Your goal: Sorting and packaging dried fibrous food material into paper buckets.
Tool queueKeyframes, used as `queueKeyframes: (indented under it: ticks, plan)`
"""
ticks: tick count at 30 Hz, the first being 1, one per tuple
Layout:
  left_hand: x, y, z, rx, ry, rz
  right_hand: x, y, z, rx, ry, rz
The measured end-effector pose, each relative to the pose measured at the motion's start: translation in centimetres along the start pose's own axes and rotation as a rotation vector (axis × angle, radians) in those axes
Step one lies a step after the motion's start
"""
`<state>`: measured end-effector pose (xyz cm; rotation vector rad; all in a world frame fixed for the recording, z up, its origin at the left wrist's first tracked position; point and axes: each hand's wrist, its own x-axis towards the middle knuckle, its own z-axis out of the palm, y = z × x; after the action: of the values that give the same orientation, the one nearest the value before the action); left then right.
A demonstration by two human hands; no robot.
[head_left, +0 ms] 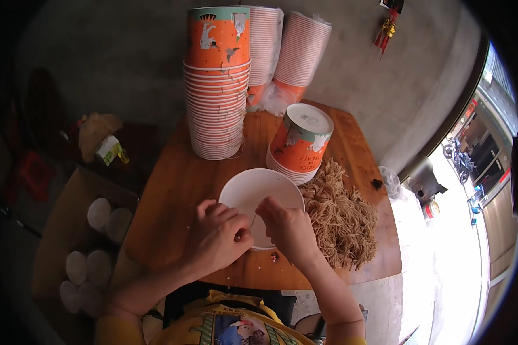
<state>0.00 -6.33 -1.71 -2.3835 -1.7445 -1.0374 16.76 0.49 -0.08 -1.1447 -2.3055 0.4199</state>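
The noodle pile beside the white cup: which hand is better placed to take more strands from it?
Probably the right hand. It lies over the white cup right next to the noodle pile, while the left hand is on the cup's far side.

A round white paper bowl stands upright and open on the wooden table's near half, its pale inside empty as far as it shows, its near rim hidden. Just right of it, touching its edge, lies a loose heap of thin brown dried noodles. A single fine noodle strand is pinched above the bowl's near side.
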Motion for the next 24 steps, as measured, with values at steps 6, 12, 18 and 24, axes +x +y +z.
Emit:
queueKeyframes:
  ticks: [6,12,18,24]
  plan:
    - [0.3,0.5,0.4,-0.079,0.057,-0.088,-0.1,-0.1,0.1,0.121,0.042,-0.005]
    - [0.3,0.5,0.5,0.017,0.022,-0.098,-0.3,-0.5,-0.1,0.016,0.046,-0.077]
    - [-0.1,0.0,-0.3,-0.071,0.009,-0.096,0.7,-0.4,-0.1,-0.07,0.063,-0.002]
    - [-0.9,-1.1,-2.6,-0.306,-0.17,-0.115,1.3,0.1,0.0,-0.067,0.055,-0.009]
